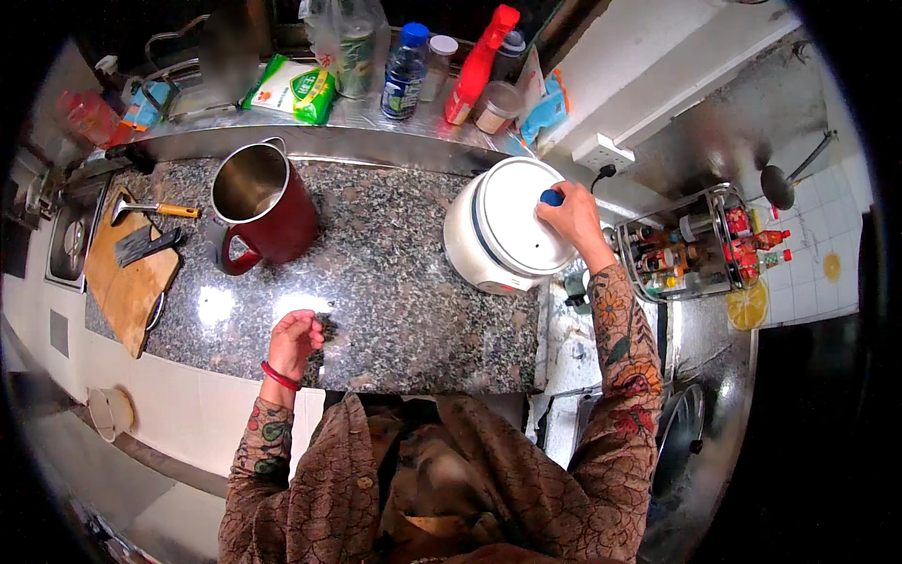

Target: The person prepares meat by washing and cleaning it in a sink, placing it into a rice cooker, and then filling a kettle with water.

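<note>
On the right part of the speckled stone counter point(376, 301) stands a white rice cooker point(460, 235) with a dark band below its rim. Its round white lid point(512, 211) rests on top. My right hand point(570, 218) is closed on the lid's blue knob point(551, 197), fingers pinching it from the right. Over the counter's front edge, my left hand point(294, 336) is held with curled fingers, apart from any object; nothing shows in it. Farther left, a dark red metal jug point(282, 221) stands with its top uncovered, its steel inside visible.
At the left lie a wooden cutting board point(122, 291), a dark flat blade point(147, 246) and a wooden-handled peeler-like tool point(155, 210). Bottles, including a red spray bottle point(479, 70), and a green-white bag point(293, 91) line the back ledge. A wire rack point(676, 244) holds condiments to the right.
</note>
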Action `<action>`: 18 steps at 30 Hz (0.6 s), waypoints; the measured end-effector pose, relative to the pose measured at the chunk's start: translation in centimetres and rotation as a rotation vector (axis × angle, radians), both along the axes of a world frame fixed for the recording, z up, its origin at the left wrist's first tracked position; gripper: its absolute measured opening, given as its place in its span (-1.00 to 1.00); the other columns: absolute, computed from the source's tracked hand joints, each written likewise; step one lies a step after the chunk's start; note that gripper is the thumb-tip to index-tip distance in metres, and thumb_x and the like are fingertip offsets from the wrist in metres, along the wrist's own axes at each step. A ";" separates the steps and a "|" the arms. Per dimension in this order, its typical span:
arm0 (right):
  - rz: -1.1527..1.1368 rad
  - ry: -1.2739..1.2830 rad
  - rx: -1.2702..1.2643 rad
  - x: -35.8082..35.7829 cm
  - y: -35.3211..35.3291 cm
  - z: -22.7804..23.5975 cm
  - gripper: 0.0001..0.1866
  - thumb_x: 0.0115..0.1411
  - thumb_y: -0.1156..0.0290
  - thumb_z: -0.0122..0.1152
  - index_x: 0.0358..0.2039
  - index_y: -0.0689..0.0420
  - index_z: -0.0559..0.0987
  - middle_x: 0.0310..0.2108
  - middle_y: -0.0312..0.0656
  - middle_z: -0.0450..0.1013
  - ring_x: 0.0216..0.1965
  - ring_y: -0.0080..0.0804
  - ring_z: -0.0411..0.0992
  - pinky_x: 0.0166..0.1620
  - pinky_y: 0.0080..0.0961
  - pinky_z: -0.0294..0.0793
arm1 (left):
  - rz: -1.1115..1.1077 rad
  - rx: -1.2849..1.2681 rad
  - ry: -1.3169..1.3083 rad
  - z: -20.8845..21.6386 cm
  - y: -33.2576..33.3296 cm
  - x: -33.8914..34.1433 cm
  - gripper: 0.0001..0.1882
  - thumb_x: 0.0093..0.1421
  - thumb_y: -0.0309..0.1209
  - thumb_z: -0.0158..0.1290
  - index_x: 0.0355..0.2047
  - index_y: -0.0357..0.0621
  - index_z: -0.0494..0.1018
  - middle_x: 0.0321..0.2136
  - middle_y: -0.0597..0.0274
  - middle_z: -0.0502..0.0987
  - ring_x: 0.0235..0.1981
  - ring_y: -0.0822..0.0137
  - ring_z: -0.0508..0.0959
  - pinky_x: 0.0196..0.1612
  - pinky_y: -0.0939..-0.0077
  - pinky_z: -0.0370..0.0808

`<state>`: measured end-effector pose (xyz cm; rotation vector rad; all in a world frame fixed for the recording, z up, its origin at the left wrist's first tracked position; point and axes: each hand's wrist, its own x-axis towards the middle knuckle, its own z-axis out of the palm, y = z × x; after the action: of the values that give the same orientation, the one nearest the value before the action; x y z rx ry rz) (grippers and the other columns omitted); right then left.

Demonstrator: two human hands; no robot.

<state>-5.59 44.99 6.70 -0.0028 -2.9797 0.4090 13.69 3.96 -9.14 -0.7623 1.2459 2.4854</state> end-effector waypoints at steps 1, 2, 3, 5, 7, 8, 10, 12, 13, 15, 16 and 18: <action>-0.012 -0.008 -0.012 -0.2 0.1 -0.2 -0.55 -0.30 0.21 0.19 -0.36 0.22 0.53 -0.38 0.10 0.39 -0.32 -0.04 0.39 -0.19 -0.32 0.37 | 0.016 -0.003 -0.011 0.2 -0.2 0.1 -0.87 0.11 -0.49 -0.12 -0.33 -0.23 0.35 -0.57 0.20 0.44 -0.62 0.42 0.44 -0.56 0.62 0.40; -0.011 0.000 0.006 -0.3 0.1 -0.1 -0.53 -0.30 0.19 0.19 -0.36 0.22 0.52 -0.37 0.09 0.40 -0.32 -0.04 0.39 -0.20 -0.32 0.37 | 0.002 0.010 0.000 0.1 -0.1 0.0 -0.87 0.11 -0.49 -0.12 -0.33 -0.23 0.35 -0.56 0.20 0.44 -0.62 0.42 0.44 -0.56 0.61 0.41; 0.003 -0.009 0.030 -0.6 -0.1 -0.5 -0.52 -0.32 0.18 0.19 -0.36 0.20 0.52 -0.38 0.09 0.40 -0.32 -0.05 0.39 -0.20 -0.32 0.38 | 0.008 0.008 0.005 -0.1 -0.4 0.2 -0.86 0.10 -0.48 -0.12 -0.32 -0.23 0.35 -0.56 0.20 0.43 -0.62 0.41 0.44 -0.55 0.60 0.41; 0.025 0.051 0.039 -0.7 0.8 -1.1 -0.53 -0.33 0.18 0.19 -0.36 0.20 0.52 -0.39 0.08 0.41 -0.33 -0.06 0.40 -0.21 -0.32 0.38 | -0.008 0.020 -0.005 0.2 -0.1 0.1 -0.87 0.10 -0.49 -0.11 -0.33 -0.23 0.36 -0.55 0.20 0.45 -0.59 0.39 0.45 -0.52 0.58 0.41; 0.026 0.000 0.028 -0.5 0.3 -1.0 -0.52 -0.33 0.18 0.19 -0.36 0.21 0.52 -0.41 0.07 0.41 -0.33 -0.06 0.40 -0.21 -0.32 0.38 | -0.004 0.005 -0.006 0.4 -0.2 0.3 -0.87 0.11 -0.49 -0.11 -0.33 -0.23 0.37 -0.54 0.19 0.45 -0.59 0.39 0.45 -0.51 0.58 0.42; 0.024 0.001 0.021 -0.4 0.1 -0.9 -0.53 -0.33 0.18 0.19 -0.37 0.21 0.52 -0.41 0.07 0.41 -0.34 -0.07 0.40 -0.22 -0.32 0.38 | 0.005 -0.004 -0.016 0.7 -0.2 0.4 -0.87 0.11 -0.48 -0.10 -0.33 -0.23 0.37 -0.55 0.19 0.46 -0.59 0.39 0.45 -0.51 0.58 0.42; 0.032 0.002 0.019 -0.2 -0.4 -0.5 -0.54 -0.32 0.19 0.19 -0.38 0.22 0.51 -0.41 0.06 0.42 -0.34 -0.08 0.40 -0.22 -0.32 0.37 | 0.023 0.007 -0.031 0.6 -0.5 0.8 -0.87 0.10 -0.48 -0.10 -0.33 -0.23 0.37 -0.55 0.18 0.46 -0.61 0.39 0.45 -0.51 0.58 0.42; 0.042 -0.030 -0.012 0.2 -1.1 0.2 -0.55 -0.30 0.21 0.19 -0.39 0.25 0.51 -0.42 0.07 0.42 -0.34 -0.09 0.40 -0.23 -0.33 0.37 | 0.022 0.031 -0.023 0.5 -0.9 1.5 -0.87 0.10 -0.50 -0.11 -0.33 -0.22 0.37 -0.55 0.18 0.46 -0.61 0.40 0.45 -0.51 0.58 0.43; 0.042 -0.061 -0.049 0.3 -1.3 0.4 -0.55 -0.30 0.21 0.19 -0.39 0.26 0.50 -0.42 0.08 0.41 -0.34 -0.09 0.40 -0.23 -0.33 0.37 | 0.024 0.022 -0.033 0.5 -1.2 1.7 -0.87 0.09 -0.50 -0.11 -0.33 -0.22 0.37 -0.55 0.18 0.46 -0.62 0.40 0.45 -0.52 0.57 0.43; 0.049 -0.057 -0.049 0.2 -0.6 0.0 -0.53 -0.30 0.20 0.19 -0.39 0.30 0.49 -0.43 0.08 0.41 -0.35 -0.10 0.40 -0.24 -0.33 0.36 | 0.018 0.032 -0.010 -0.2 -1.6 2.0 -0.87 0.09 -0.52 -0.12 -0.33 -0.23 0.37 -0.55 0.19 0.46 -0.63 0.40 0.45 -0.54 0.57 0.43; 0.051 -0.086 -0.045 0.1 -0.7 0.1 -0.52 -0.29 0.20 0.20 -0.38 0.30 0.49 -0.42 0.08 0.41 -0.34 -0.10 0.39 -0.23 -0.34 0.36 | -0.005 0.037 -0.003 0.0 -2.0 2.2 -0.87 0.10 -0.52 -0.13 -0.33 -0.23 0.37 -0.55 0.20 0.46 -0.63 0.42 0.44 -0.53 0.60 0.43; 0.061 -0.116 -0.034 0.1 -0.7 0.4 -0.51 -0.27 0.20 0.21 -0.36 0.30 0.48 -0.40 0.06 0.40 -0.32 -0.11 0.38 -0.21 -0.35 0.34 | -0.051 -0.020 0.006 1.0 -3.0 2.6 -0.87 0.11 -0.50 -0.12 -0.33 -0.24 0.37 -0.54 0.21 0.46 -0.60 0.45 0.45 -0.52 0.63 0.42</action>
<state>-5.47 44.29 7.14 0.0633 -3.0934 0.4825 16.30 1.00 -8.12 -0.7199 1.2784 2.4400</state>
